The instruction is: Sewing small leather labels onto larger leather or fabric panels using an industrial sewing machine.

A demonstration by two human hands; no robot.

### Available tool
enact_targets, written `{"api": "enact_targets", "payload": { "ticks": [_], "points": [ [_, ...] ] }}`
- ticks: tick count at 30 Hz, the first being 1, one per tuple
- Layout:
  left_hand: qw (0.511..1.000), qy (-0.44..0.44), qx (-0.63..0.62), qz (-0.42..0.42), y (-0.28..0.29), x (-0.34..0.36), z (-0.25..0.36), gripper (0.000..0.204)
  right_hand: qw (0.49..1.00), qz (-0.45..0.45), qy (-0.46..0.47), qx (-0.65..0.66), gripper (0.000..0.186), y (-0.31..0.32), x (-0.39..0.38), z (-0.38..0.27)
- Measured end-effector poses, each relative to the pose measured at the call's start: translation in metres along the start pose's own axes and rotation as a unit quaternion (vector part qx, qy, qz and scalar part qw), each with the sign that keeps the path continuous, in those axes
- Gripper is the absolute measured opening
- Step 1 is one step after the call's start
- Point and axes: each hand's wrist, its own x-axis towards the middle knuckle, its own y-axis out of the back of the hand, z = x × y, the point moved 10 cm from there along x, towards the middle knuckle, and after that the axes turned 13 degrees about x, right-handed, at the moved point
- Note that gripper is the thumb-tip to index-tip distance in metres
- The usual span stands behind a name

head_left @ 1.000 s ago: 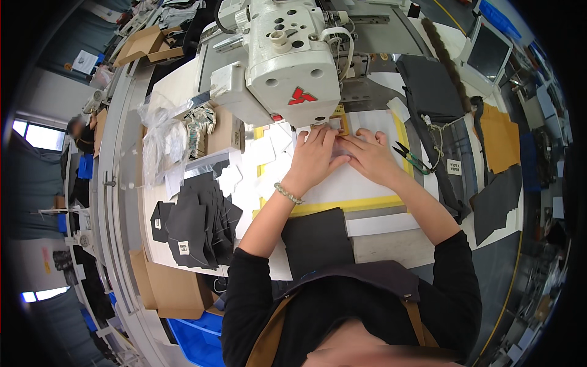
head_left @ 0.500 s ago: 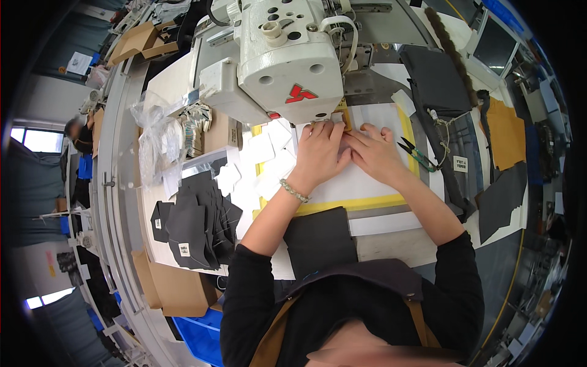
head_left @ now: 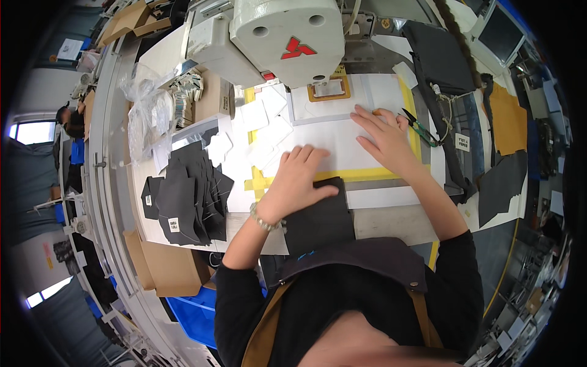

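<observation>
My left hand (head_left: pixel 296 183), fingers spread, is over the near edge of the white work sheet (head_left: pixel 342 153), with its thumb over a stack of black fabric pieces (head_left: pixel 321 221). It holds nothing. My right hand (head_left: pixel 388 140) rests on the sheet's right part, index and middle fingers stretched out and the others curled. A small orange spot shows by its fingers, too small to name. Beside it lie green-handled thread snips (head_left: pixel 420 129). Beyond my hands, a yellow-rimmed frame (head_left: pixel 345 93) with a pale piece inside sits under the white sewing machine head (head_left: pixel 287 24).
On the left are loose white pieces (head_left: pixel 269 131), a pile of labelled black fabric pieces (head_left: pixel 183 199), a clear plastic bag (head_left: pixel 143 128) and a box of folded labels (head_left: pixel 215 101). To the right lie black fabric (head_left: pixel 437 58) and mustard fabric (head_left: pixel 507 125).
Both hands have left the spot under the machine head. The left came back toward me and spread; the right slid right and nearer. The yellow-rimmed frame now shows. The view shifted slightly.
</observation>
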Motion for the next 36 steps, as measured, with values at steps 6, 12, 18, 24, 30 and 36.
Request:
{"api": "enact_targets", "payload": {
  "ticks": [6,12,18,24,30,36],
  "points": [
    [0.981,0.114,-0.034,-0.152,-0.03,-0.048,-0.016,0.058,1.0,0.029,0.0,0.006,0.038,0.009,-0.019,-0.009],
    [0.995,0.022,-0.053,-0.088,-0.015,-0.048,0.007,0.03,0.999,0.046,-0.003,-0.004,0.039,0.01,-0.03,-0.01],
    [0.985,0.003,-0.154,-0.082,0.0,-0.035,0.016,0.019,0.997,0.077,-0.012,-0.012,0.035,0.021,-0.04,-0.009],
    [0.98,-0.037,-0.185,-0.062,-0.02,0.043,0.006,0.025,0.993,0.077,-0.047,0.076,0.033,0.029,-0.033,-0.001],
    [0.972,-0.077,-0.216,-0.045,-0.031,0.087,-0.004,0.05,0.983,0.104,-0.081,0.129,0.032,0.033,-0.035,0.017],
    [0.992,-0.046,-0.097,0.064,-0.017,0.072,0.003,0.057,0.983,0.136,-0.077,0.099,0.039,0.036,-0.038,0.012]
  ]
}}
